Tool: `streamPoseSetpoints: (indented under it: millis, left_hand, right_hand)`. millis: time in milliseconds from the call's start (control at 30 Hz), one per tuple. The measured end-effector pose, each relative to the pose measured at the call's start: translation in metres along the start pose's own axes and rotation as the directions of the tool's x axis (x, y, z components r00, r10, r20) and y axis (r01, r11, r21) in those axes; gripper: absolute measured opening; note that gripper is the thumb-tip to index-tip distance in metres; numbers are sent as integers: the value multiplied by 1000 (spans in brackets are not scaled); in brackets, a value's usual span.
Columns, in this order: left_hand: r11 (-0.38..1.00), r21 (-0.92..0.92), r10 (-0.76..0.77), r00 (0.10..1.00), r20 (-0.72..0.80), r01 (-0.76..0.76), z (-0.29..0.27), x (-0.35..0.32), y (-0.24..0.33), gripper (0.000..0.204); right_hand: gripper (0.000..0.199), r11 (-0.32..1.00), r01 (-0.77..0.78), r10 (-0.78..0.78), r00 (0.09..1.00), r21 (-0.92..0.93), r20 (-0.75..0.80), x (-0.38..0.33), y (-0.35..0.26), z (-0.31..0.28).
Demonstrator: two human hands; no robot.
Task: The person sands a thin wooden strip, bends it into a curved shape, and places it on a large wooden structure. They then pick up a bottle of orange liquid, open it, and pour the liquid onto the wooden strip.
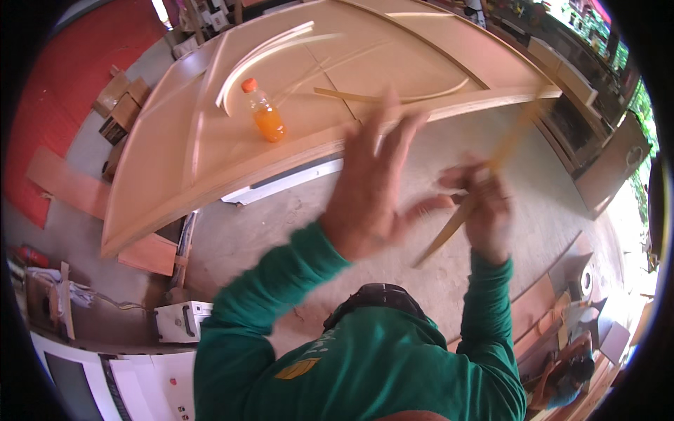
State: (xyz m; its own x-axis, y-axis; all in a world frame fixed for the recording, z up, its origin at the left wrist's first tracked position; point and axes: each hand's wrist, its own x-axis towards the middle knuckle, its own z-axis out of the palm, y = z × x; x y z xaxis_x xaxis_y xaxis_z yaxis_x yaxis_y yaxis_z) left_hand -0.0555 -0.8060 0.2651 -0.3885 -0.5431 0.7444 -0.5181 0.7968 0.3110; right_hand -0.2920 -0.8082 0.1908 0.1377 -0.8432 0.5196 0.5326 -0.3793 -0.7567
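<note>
A plastic bottle (pixel 264 111) with orange drink and orange cap is standing on the plywood workbench (pixel 175 161). Brown cardboard boxes (pixel 123 105) are lying on the floor at its left.

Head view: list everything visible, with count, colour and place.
Workbench: one, pale wood, upper centre.
Bottle: one, orange drink and cap, upright on the workbench.
Curved strips: several, pale wood, lying on the workbench.
Stick: one, pale wood, blurred, in the right hand.
Boards: a few, reddish-brown, on the floor at left.
Machine: one, white, lower left.
Floor: grey concrete.
Sleeves: two, green.
Left hand: open, fingers spread, blurred.
Right hand: closed on the stick.
</note>
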Motion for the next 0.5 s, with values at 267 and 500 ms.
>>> streamPoseSetpoints:
  millis: [267,500]
  left_hand:
    - [914,-197,-314,926,210,355,100,-69,-26,35]
    - [882,-175,-387,883,263,439,109,-35,-38,50]
  right_hand:
    - [49,961,267,-267,846,-67,-460,88,-40,-55]
    - [65,985,-174,168,930,11,-327,12,70,28]
